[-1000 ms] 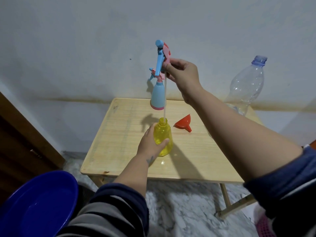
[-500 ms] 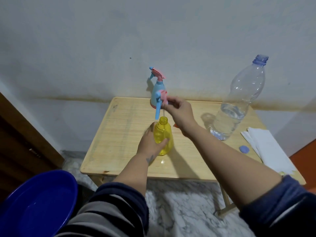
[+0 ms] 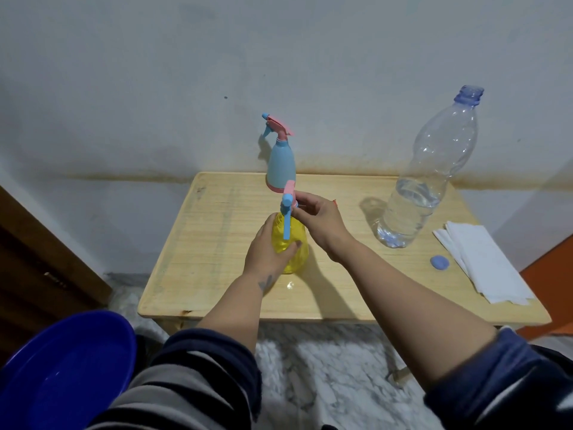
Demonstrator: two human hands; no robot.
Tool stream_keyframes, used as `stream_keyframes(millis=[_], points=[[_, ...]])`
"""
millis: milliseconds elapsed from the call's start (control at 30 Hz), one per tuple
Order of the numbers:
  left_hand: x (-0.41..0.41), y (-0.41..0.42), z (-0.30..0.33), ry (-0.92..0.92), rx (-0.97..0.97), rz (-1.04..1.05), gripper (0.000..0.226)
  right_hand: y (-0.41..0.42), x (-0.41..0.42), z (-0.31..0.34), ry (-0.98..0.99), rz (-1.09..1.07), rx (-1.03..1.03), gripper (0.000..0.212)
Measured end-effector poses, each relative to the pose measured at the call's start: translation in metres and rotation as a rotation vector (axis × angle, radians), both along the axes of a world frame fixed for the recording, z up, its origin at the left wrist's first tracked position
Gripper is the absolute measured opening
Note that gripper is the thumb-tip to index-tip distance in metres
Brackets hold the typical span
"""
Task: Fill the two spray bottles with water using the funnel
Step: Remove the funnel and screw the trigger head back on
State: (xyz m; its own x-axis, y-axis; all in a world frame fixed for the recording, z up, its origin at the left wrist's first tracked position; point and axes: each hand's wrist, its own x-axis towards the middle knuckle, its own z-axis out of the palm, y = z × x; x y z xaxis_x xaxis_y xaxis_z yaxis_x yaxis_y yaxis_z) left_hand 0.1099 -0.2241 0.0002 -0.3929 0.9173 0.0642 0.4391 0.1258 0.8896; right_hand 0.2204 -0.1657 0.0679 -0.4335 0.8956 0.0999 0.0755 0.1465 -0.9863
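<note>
Gripping the yellow spray bottle (image 3: pixel 293 252), the left hand (image 3: pixel 268 252) steadies it while the right hand (image 3: pixel 319 220) pinches its sprayer head (image 3: pixel 287 206).

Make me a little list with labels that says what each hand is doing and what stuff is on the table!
left hand: grips the yellow spray bottle around its body
right hand: holds the spray head at the yellow bottle's neck
blue spray bottle: upright at the table's back edge, head on
water bottle: uncapped, partly full, on the right
blue cap: lies beside the paper napkins
funnel: mostly hidden behind the right hand
table: light wood
blue basin: lower left, off the table
</note>
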Motion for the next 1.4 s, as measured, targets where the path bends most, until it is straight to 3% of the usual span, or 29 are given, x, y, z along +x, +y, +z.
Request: stream_keyframes(millis=[233,433,567,700,867,933,1100,1233,1400], points=[[0.000,0.001,-0.007,-0.001,-0.017,0.041,0.066,0.002,-0.003,-0.009,0.075,-0.065,-0.047,0.032],[0.002,0.001,-0.004,0.023,-0.005,0.034,0.068,-0.005,-0.012,-0.010,-0.047,-0.147,0.067,0.036],[0.002,-0.001,-0.002,0.034,0.017,0.018,0.055,-0.013,-0.007,-0.015,-0.119,-0.123,0.118,0.027],[0.001,-0.001,-0.006,0.017,0.034,0.028,0.063,-0.014,-0.001,-0.021,0.001,-0.197,0.023,0.014],[0.002,0.000,-0.004,0.005,0.029,0.033,0.064,-0.005,-0.005,-0.015,-0.086,-0.086,0.024,0.034],[0.002,-0.001,-0.003,0.025,0.026,0.032,0.063,-0.004,-0.006,-0.014,-0.144,-0.024,0.070,0.026],[0.004,-0.001,-0.002,0.050,-0.003,0.049,0.070,-0.006,-0.013,-0.016,-0.165,-0.149,0.057,0.039],[0.005,0.001,-0.003,0.032,-0.010,0.068,0.062,-0.016,-0.016,-0.022,-0.166,-0.111,0.134,0.030],[0.009,0.001,0.002,0.067,-0.051,0.145,0.063,-0.014,-0.015,-0.020,-0.117,-0.179,0.053,0.032]])
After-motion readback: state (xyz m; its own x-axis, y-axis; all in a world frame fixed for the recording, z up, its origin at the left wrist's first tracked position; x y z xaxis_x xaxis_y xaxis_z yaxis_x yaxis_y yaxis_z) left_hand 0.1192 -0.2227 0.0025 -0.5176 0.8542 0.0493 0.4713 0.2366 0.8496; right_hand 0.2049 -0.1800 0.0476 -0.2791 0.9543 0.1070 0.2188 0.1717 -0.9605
